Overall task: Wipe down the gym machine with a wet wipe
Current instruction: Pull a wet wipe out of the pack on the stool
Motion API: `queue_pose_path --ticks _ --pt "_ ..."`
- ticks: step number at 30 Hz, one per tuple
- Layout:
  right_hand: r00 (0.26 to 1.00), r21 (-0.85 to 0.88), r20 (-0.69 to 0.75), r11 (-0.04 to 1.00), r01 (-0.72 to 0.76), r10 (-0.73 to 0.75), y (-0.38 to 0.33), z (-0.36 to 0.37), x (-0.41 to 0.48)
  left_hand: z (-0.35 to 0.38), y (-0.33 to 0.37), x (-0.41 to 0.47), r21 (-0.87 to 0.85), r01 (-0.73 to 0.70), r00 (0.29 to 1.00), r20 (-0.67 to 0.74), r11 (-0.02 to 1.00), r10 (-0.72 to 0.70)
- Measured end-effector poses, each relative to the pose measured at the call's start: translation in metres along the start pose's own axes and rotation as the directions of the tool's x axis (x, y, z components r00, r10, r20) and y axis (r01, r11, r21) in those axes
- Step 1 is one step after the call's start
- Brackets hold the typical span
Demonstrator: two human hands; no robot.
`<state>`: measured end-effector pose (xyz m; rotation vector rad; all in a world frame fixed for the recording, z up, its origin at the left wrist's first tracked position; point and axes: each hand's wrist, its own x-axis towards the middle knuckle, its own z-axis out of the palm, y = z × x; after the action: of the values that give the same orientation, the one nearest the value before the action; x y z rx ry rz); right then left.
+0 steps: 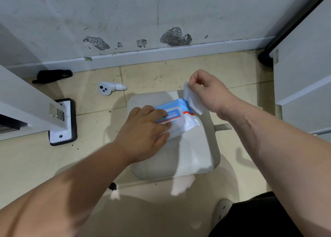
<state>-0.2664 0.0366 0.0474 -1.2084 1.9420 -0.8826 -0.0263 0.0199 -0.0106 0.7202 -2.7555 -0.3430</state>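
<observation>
A blue and white pack of wet wipes lies on the white padded seat of the gym machine. My left hand presses down on the pack's near left side, fingers over its lid. My right hand pinches the top of a folded white wet wipe, which hangs just above the pack's far right end. The wipe's lower end is close to the pack; whether it still touches I cannot tell.
A white machine post with a QR sticker stands on a black-edged base plate at the left. A white handheld controller and a black object lie on the tiled floor near the scuffed wall. White panels rise on the right.
</observation>
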Motion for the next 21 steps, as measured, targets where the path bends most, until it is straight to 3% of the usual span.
queue_pose_path --ticks 5,7,8,9,11,12,14,17,21 --pt "0.974 0.168 0.108 0.969 0.178 -0.198 -0.023 -0.006 -0.003 -0.006 -0.001 0.0 -0.02 0.048 0.997 0.064 0.999 -0.047" --pt "0.972 0.237 0.103 0.954 0.182 -0.211 -0.034 -0.01 -0.006 -0.012 -0.003 -0.004 -0.194 0.112 0.993 0.066 0.975 -0.101" --pt "0.974 0.274 0.087 0.945 0.177 -0.207 -0.041 -0.012 -0.008 -0.021 -0.002 -0.004 -0.354 0.213 0.977 0.057 0.911 -0.206" --pt "0.978 0.313 0.073 0.935 0.166 -0.197 -0.048 -0.013 -0.012 -0.035 -0.003 -0.002 -0.527 0.351 0.925 0.066 0.774 -0.374" --pt "0.981 0.367 0.076 0.92 0.141 -0.18 -0.066 -0.012 -0.02 -0.07 -0.002 0.007 -0.759 0.544 0.713 0.193 0.358 -0.674" --pt "0.979 0.381 0.09 0.915 0.136 -0.183 -0.078 -0.012 -0.025 -0.089 -0.002 0.013 -0.81 0.562 0.633 0.288 0.171 -0.718" --pt "0.973 0.405 0.138 0.907 0.113 -0.183 -0.107 -0.013 -0.036 -0.126 0.003 0.025 -0.865 0.498 0.607 0.392 -0.053 -0.691" --pt "0.973 0.419 0.178 0.906 0.059 -0.146 -0.156 -0.022 -0.056 -0.186 0.023 0.042 -0.9 0.402 0.595 0.399 -0.172 -0.698" --pt "0.984 0.44 0.155 0.898 0.013 -0.09 -0.228 -0.046 -0.087 -0.27 0.055 0.042 -0.908 0.398 0.53 0.344 -0.13 -0.775"
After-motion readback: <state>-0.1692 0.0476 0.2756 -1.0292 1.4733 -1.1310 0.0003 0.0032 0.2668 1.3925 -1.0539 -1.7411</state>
